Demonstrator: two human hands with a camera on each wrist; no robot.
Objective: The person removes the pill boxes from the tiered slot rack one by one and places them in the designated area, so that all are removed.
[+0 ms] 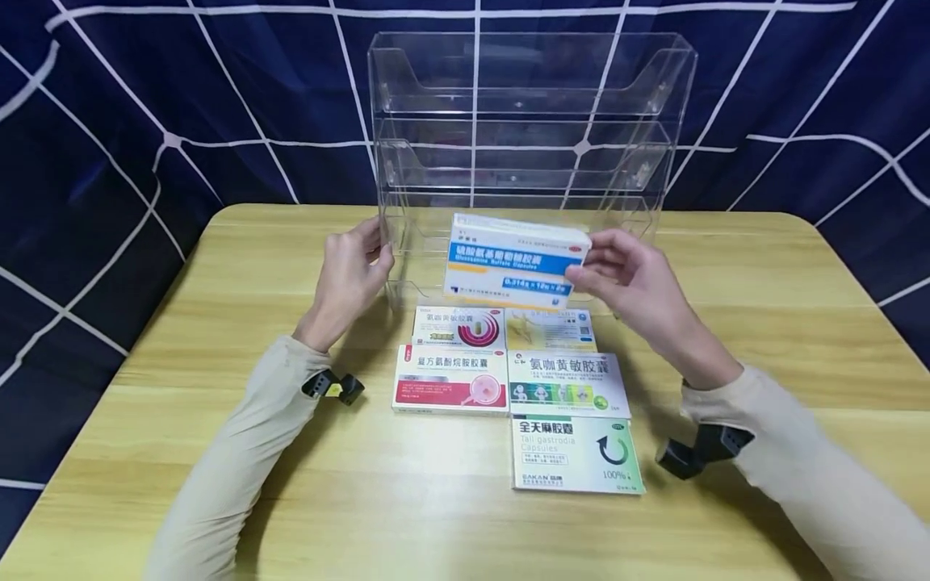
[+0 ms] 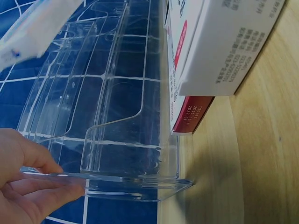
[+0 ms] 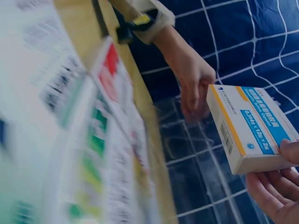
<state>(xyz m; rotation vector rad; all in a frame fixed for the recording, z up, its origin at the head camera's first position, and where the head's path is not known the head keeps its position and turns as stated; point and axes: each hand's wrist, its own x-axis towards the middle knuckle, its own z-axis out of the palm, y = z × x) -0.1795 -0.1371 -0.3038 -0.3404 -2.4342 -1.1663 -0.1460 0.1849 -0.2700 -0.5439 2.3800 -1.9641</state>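
In the head view my right hand (image 1: 632, 282) grips a white, blue and orange medicine box (image 1: 516, 262) by its right end, thumb on the front. That box is raised in front of a clear plastic tiered rack (image 1: 530, 105). At the rack's left side, my left hand (image 1: 349, 274) pinches the edge of the side panel, with the thumb and fingers on either face in the left wrist view. Below the raised box lie a red-and-white medicine box (image 1: 450, 379), a green-banded medicine box (image 1: 567, 386) and a pale green medicine box (image 1: 577, 453).
Two more medicine boxes, one with a magenta ring (image 1: 459, 329) and one yellow and white (image 1: 550, 329), lie nearest the rack. All of them are on a wooden table (image 1: 363, 500). Behind it hangs a dark blue cloth (image 1: 291, 89) with white lines.
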